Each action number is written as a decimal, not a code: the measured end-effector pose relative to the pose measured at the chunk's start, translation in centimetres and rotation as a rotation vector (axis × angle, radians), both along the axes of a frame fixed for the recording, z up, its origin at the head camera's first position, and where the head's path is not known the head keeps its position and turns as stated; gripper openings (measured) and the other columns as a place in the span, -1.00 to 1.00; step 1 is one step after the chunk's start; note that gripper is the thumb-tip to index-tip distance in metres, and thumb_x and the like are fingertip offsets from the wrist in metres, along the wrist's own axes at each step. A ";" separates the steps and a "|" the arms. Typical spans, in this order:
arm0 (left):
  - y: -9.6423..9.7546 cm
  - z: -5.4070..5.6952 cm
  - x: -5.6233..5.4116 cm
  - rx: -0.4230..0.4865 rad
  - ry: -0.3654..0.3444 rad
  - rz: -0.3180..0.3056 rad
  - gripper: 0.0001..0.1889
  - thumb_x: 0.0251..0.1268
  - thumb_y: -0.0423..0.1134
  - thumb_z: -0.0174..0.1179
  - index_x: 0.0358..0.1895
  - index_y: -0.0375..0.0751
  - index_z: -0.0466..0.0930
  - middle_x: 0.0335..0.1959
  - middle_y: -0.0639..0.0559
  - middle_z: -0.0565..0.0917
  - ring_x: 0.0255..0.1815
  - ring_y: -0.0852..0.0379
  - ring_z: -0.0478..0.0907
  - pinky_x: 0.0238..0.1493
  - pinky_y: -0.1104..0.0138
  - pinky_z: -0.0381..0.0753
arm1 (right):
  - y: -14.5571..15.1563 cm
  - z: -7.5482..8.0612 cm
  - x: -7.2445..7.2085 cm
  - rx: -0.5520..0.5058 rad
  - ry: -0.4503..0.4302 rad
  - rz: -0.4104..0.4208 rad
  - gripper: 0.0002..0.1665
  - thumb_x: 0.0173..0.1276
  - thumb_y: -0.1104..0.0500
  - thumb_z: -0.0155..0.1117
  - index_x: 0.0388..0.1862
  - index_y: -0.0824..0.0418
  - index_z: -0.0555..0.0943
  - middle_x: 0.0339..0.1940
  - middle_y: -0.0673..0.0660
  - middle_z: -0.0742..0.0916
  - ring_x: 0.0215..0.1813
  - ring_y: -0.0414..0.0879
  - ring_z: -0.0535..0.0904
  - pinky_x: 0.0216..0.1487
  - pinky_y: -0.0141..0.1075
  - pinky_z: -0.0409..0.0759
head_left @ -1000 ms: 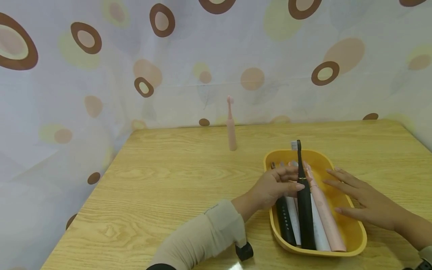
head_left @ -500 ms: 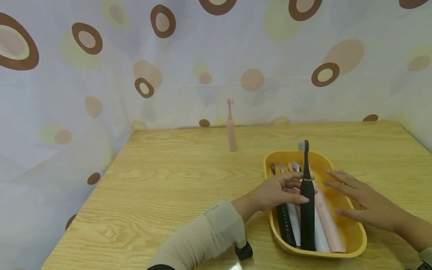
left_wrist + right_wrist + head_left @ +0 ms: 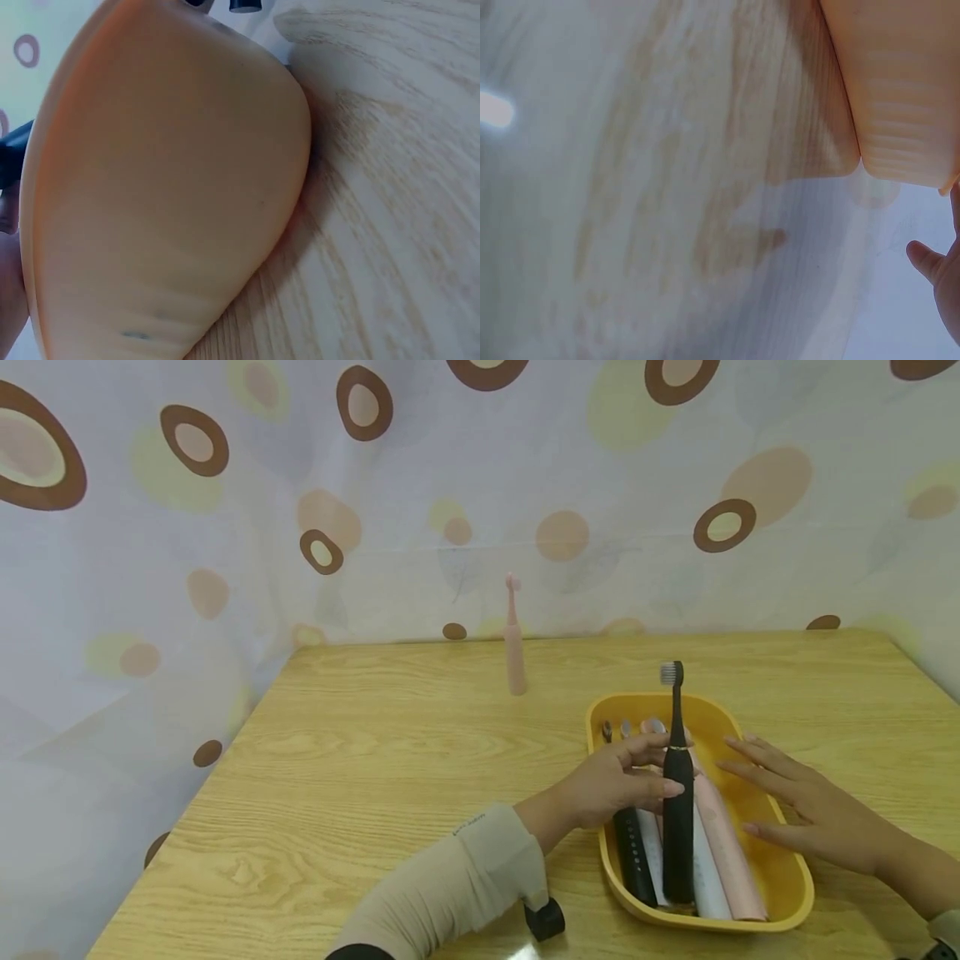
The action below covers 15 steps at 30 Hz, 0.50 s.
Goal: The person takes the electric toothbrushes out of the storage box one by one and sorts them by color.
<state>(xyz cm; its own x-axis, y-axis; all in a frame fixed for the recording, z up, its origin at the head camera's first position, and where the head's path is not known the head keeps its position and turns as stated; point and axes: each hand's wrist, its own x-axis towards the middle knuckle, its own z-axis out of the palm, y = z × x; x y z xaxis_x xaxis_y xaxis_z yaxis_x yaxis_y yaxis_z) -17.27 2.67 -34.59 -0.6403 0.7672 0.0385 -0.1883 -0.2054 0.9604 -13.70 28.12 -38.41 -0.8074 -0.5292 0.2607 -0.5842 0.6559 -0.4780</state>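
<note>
Above the yellow bin (image 3: 795, 881), my left hand (image 3: 603, 785) pinches a black electric toothbrush (image 3: 678, 827) between thumb and fingers, its brush head up. Under it in the bin lie a black toothbrush (image 3: 634, 860) with a row of dots, a white toothbrush (image 3: 708, 868) and a pink toothbrush (image 3: 727, 852); my left hand hides part of them. My right hand (image 3: 825, 810) has its fingers spread at the bin's right rim. In the left wrist view, the wall of the bin (image 3: 172, 180) fills most of the picture; the right wrist view catches fingers of my right hand (image 3: 941, 277) beside the bin.
A pink electric toothbrush (image 3: 515, 660) stands upright on the wooden table (image 3: 360, 752), left of the bin and farther back. Behind the table hangs a patterned curtain (image 3: 450, 468). A small black device (image 3: 544, 918) sits under my left cuff.
The black toothbrush in my left hand first shifted right and then rose slightly, its lower end now higher over the bin. My right hand stayed at the rim.
</note>
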 end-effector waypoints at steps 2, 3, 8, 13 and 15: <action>0.2 -0.5 -0.2 0.017 -0.006 0.008 -0.51 0.14 -0.62 -0.09 0.19 -0.34 0.22 -0.28 0.06 0.45 -0.35 0.20 0.49 -0.39 0.34 0.55 | 0.0 0.0 0.0 0.001 -0.001 -0.001 -0.22 0.04 0.19 0.28 0.27 0.13 0.22 0.34 0.11 0.11 0.33 -0.20 -0.23 0.14 0.22 -0.21; 0.2 -0.6 -0.3 0.024 -0.008 0.012 -0.52 0.14 -0.62 -0.09 0.18 -0.34 0.22 -0.28 0.05 0.45 -0.35 0.19 0.49 -0.39 0.33 0.55 | 0.0 0.1 0.1 0.000 -0.001 -0.002 -0.22 0.04 0.19 0.28 0.27 0.13 0.21 0.34 0.11 0.11 0.33 -0.19 -0.23 0.14 0.22 -0.21; 0.2 -0.7 -0.4 0.042 0.002 0.057 -0.51 0.13 -0.63 -0.07 0.17 -0.30 0.25 -0.27 0.03 0.43 -0.36 0.17 0.48 -0.40 0.30 0.55 | 0.0 0.1 0.1 0.001 -0.001 -0.002 -0.22 0.05 0.19 0.27 0.27 0.13 0.21 0.34 0.12 0.11 0.33 -0.19 -0.23 0.14 0.23 -0.21; -0.2 0.3 -0.5 0.038 -0.001 0.138 -0.51 0.10 -0.63 -0.04 0.16 -0.33 0.26 -0.25 0.03 0.45 -0.36 0.17 0.48 -0.35 0.29 0.55 | 0.0 0.0 0.1 0.014 0.010 -0.002 -0.23 0.05 0.17 0.27 0.27 0.13 0.21 0.34 0.13 0.12 0.33 -0.18 -0.23 0.16 0.19 -0.21; -0.5 0.8 -0.6 0.040 0.000 0.156 -0.53 0.10 -0.62 -0.04 0.14 -0.34 0.27 -0.25 0.02 0.45 -0.36 0.17 0.48 -0.33 0.29 0.54 | 0.0 0.0 0.2 0.020 0.016 -0.003 -0.23 0.05 0.17 0.27 0.26 0.14 0.21 0.34 0.13 0.12 0.33 -0.17 -0.23 0.18 0.17 -0.22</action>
<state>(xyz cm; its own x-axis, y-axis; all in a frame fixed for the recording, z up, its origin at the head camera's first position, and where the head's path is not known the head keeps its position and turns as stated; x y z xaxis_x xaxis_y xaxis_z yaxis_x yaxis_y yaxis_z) -17.84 2.12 -33.76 -0.7517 0.6561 0.0668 -0.1515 -0.2703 0.9508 -13.54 28.14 -38.41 -0.8046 -0.5323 0.2630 -0.5900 0.6667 -0.4554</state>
